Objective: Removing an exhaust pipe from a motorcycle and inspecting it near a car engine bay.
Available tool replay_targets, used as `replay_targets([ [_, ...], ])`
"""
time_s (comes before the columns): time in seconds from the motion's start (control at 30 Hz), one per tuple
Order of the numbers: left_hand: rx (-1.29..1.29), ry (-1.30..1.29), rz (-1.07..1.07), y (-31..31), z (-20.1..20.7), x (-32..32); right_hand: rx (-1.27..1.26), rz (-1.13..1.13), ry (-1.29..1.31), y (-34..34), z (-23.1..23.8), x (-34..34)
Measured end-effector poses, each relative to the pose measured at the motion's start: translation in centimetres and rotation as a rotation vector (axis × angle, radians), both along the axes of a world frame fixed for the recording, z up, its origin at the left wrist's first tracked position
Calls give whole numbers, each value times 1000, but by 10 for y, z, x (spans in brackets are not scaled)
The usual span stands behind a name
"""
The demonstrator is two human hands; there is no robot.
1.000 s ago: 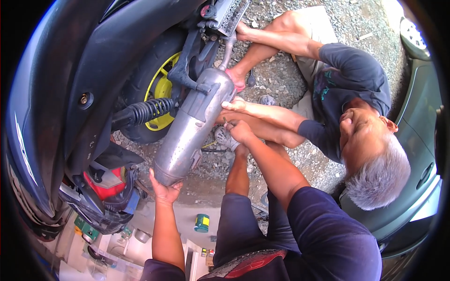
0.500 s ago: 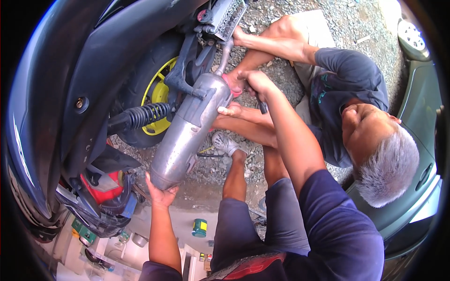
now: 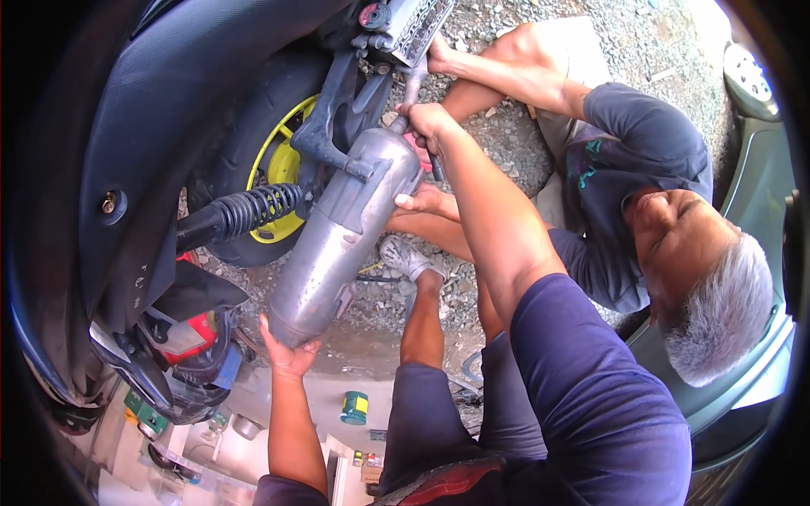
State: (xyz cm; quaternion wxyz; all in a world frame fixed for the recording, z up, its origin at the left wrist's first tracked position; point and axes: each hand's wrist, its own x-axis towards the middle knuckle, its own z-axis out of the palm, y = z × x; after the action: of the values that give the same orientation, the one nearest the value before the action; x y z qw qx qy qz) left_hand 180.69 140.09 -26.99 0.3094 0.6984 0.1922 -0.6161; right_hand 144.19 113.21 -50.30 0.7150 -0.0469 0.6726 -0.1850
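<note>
A grey metal motorcycle muffler (image 3: 325, 244) lies slantwise beside the rear wheel (image 3: 283, 160), which has a yellow rim. My left hand (image 3: 289, 350) cups the muffler's lower end, thumb and fingers on either side. At the upper end, my right hand (image 3: 429, 124) is closed by the narrow exhaust pipe (image 3: 413, 84), its fingertips at the pipe. A dark tool handle (image 3: 436, 167) sticks out below that fist; its working end is hidden. Another person's hand (image 3: 422, 201) supports the muffler's right side, and that person's other hand (image 3: 439, 55) is near the pipe's top.
A black shock absorber (image 3: 245, 211) and a dark bracket (image 3: 325, 139) lie left of the muffler. Dark body panels (image 3: 194, 110) fill the left side. The other person sits on gravel at the right, before a green car (image 3: 755, 185). A green can (image 3: 355, 407) stands below.
My right hand has moved left and up to the exhaust pipe, with the dark-handled tool still in it. My left hand stays under the muffler's end.
</note>
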Motion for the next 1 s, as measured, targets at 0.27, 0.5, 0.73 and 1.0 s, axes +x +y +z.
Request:
replay_targets([
  [0.27,-12,37,-31,-2,-6,-2,14,61,-3,1,-20,-15],
  [0.5,9,-27,-2,-9,-3,-12,16,66,-8,3,-24,-17],
  [0.73,-15,18,-23,-8,0,-4,13,84,-36,2,-25,-19],
  [1.0,-9,22,-27,-15,3,-12,22,50,0,0,-15,-14],
])
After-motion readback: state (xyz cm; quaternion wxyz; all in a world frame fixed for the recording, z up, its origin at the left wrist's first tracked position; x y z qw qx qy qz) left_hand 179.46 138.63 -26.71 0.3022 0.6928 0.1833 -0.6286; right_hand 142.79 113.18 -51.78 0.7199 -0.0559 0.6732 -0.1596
